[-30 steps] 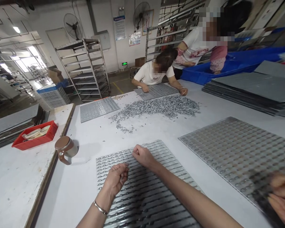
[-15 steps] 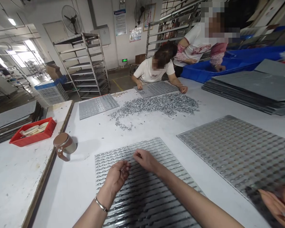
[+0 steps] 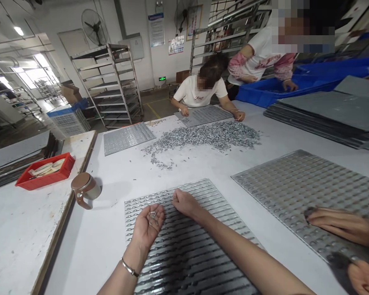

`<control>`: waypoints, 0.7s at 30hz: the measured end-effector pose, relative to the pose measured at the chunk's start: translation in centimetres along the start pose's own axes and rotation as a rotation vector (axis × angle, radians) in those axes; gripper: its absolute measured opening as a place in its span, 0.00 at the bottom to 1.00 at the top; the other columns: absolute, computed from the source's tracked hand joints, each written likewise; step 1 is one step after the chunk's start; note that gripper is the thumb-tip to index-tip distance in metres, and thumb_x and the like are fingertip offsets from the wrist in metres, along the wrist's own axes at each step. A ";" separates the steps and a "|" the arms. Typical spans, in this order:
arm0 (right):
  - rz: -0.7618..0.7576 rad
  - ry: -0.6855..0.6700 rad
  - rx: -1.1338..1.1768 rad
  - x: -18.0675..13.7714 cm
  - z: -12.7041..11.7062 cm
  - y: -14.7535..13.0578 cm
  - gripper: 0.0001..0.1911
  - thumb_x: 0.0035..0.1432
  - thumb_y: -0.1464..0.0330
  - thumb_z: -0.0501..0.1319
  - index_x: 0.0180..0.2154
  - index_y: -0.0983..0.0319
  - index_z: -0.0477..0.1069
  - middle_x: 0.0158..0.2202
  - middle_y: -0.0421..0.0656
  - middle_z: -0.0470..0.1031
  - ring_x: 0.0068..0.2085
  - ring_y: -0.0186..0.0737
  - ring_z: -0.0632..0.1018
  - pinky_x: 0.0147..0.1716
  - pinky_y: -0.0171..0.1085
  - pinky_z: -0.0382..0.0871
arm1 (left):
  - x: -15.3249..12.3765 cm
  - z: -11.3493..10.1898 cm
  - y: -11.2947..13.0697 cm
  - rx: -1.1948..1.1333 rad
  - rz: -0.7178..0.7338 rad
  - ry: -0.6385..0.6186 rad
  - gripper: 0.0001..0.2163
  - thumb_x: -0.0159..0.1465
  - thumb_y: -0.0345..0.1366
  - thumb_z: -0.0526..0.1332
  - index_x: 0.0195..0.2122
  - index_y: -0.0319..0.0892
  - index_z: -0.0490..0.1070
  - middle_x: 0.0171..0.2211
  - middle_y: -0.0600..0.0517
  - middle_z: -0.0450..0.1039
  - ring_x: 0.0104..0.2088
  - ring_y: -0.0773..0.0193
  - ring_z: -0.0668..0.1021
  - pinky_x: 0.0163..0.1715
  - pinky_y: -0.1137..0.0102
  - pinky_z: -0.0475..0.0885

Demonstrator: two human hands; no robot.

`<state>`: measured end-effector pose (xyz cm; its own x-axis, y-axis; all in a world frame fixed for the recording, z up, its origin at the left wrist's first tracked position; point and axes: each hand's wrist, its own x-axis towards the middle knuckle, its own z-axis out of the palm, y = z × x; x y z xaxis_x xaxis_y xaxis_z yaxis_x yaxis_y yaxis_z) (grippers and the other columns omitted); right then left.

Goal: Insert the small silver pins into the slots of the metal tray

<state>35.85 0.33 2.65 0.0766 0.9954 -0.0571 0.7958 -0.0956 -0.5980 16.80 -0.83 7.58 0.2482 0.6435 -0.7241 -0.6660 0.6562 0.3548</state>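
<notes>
My left hand (image 3: 146, 229) is turned palm up with curled fingers, cupping several small shiny metal pieces (image 3: 153, 216). Beside it, my right hand (image 3: 185, 203) is closed, its fingertips down at a grey ridged sheet (image 3: 210, 196); anything between those fingers is hidden. The sheet lies on the white table beneath both hands, with rows of small raised shapes across it. Farther back is a spread pile of small silvery pieces (image 3: 209, 135), seemingly like those in my palm.
A brown-lidded mug (image 3: 86, 190) and a red tray (image 3: 46, 174) are at left. On the right, a co-worker's hand (image 3: 341, 223) touches another patterned sheet (image 3: 283, 180). Stacked grey sheets (image 3: 322, 110) and a blue bin (image 3: 255, 92) stand behind. Two people work across the table.
My left hand has opened from a pinch into a cupped palm, showing the metal pieces. My right hand has closed more tightly over the sheet. A co-worker's hand has come in at right.
</notes>
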 end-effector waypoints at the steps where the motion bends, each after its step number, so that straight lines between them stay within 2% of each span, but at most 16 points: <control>1: 0.000 0.009 0.020 -0.3 -0.2 -0.3 0.08 0.58 0.75 0.59 0.40 0.62 0.72 0.30 0.42 0.77 0.34 0.40 0.76 0.35 0.34 0.62 | -0.3 0.2 0.0 -0.030 0.023 -0.001 0.08 0.70 0.30 0.55 0.44 0.33 0.72 0.36 0.39 0.78 0.36 0.56 0.84 0.34 0.66 0.82; 3: -0.059 0.042 0.117 -1.5 -0.8 -1.2 0.06 0.63 0.72 0.58 0.42 0.61 0.71 0.29 0.40 0.76 0.32 0.39 0.76 0.35 0.34 0.65 | -0.9 0.6 -0.1 -0.069 0.060 -0.028 0.10 0.70 0.32 0.54 0.46 0.33 0.72 0.40 0.36 0.79 0.42 0.51 0.84 0.39 0.61 0.82; 6: -0.323 0.094 0.292 -4.2 -1.6 -2.8 0.08 0.68 0.66 0.56 0.37 0.59 0.73 0.31 0.41 0.76 0.34 0.39 0.76 0.37 0.35 0.68 | -1.5 1.0 -0.3 -0.093 0.077 -0.066 0.12 0.71 0.34 0.53 0.46 0.32 0.73 0.43 0.33 0.78 0.47 0.49 0.83 0.41 0.60 0.82; 8: -0.492 0.087 0.310 -5.9 -1.8 -3.7 0.10 0.69 0.65 0.56 0.36 0.59 0.74 0.34 0.42 0.77 0.37 0.40 0.76 0.40 0.36 0.69 | -1.8 1.3 -0.6 -0.087 0.068 -0.076 0.13 0.71 0.34 0.52 0.45 0.32 0.73 0.44 0.32 0.78 0.48 0.50 0.83 0.38 0.65 0.82; 11: -0.583 0.070 0.262 -7.6 -1.4 -4.4 0.09 0.69 0.68 0.56 0.39 0.59 0.74 0.40 0.45 0.77 0.41 0.41 0.77 0.43 0.37 0.70 | -2.0 1.8 -1.2 -0.078 0.042 -0.104 0.13 0.72 0.34 0.52 0.40 0.32 0.74 0.44 0.33 0.78 0.47 0.53 0.83 0.30 0.73 0.79; 16: -0.550 0.079 0.231 -7.5 -0.5 -3.2 0.11 0.69 0.70 0.53 0.35 0.59 0.73 0.36 0.44 0.76 0.39 0.41 0.76 0.41 0.37 0.69 | -1.1 1.9 -2.6 -0.032 0.066 -0.153 0.09 0.70 0.29 0.55 0.37 0.35 0.74 0.37 0.40 0.79 0.42 0.57 0.83 0.41 0.70 0.80; 21: -0.280 0.133 0.287 -4.5 -0.9 0.1 0.09 0.67 0.69 0.56 0.34 0.60 0.72 0.31 0.42 0.76 0.33 0.40 0.75 0.36 0.36 0.67 | 0.1 0.9 -2.8 0.113 0.170 -0.060 0.06 0.67 0.22 0.56 0.40 0.34 0.71 0.41 0.35 0.79 0.42 0.54 0.84 0.44 0.65 0.80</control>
<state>36.11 -4.18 3.60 -0.0268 0.9723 0.2322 0.5987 0.2016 -0.7752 19.26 -2.27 7.06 0.1829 0.7689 -0.6126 -0.6196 0.5740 0.5354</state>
